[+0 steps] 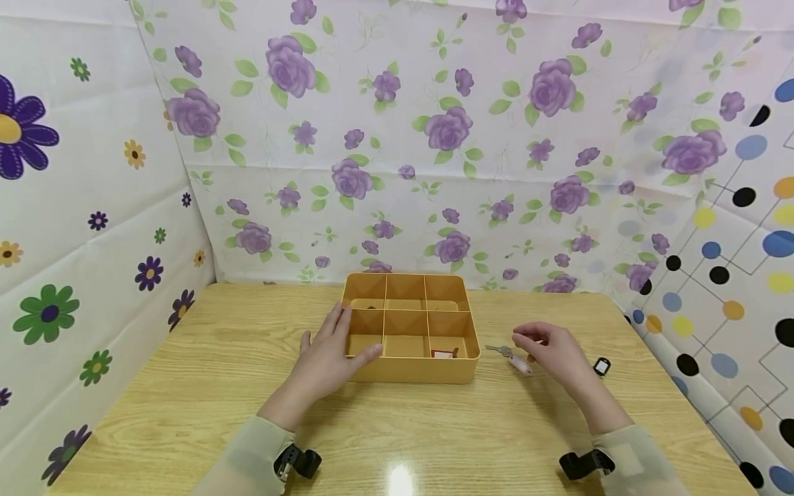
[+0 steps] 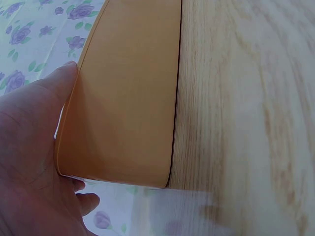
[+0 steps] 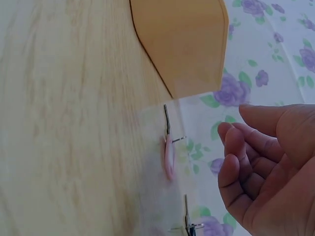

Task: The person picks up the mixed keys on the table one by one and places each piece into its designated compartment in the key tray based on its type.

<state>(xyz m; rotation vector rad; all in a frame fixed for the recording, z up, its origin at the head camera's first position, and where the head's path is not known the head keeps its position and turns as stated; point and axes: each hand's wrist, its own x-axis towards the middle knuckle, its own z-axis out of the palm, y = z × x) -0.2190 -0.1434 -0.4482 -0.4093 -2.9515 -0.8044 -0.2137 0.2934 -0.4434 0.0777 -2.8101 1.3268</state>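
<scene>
key: on the bench [image 1: 446, 441], between the box [image 1: 409, 370] and the right hand [image 1: 552, 351]; just left of and below the fingers, not touching.
long axis: slanted; blade toward the box, pink tag [image 1: 520, 365] toward the person's right.
nearer hand: right.
right fingers: loosely curled, narrow gap to thumb, nothing held.
left hand [image 1: 325, 362]: at the box's left side, fingers extended.

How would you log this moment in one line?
Left hand: touching divided organizer | Right hand: empty, near pink-tagged key | Black fob: on table
</scene>
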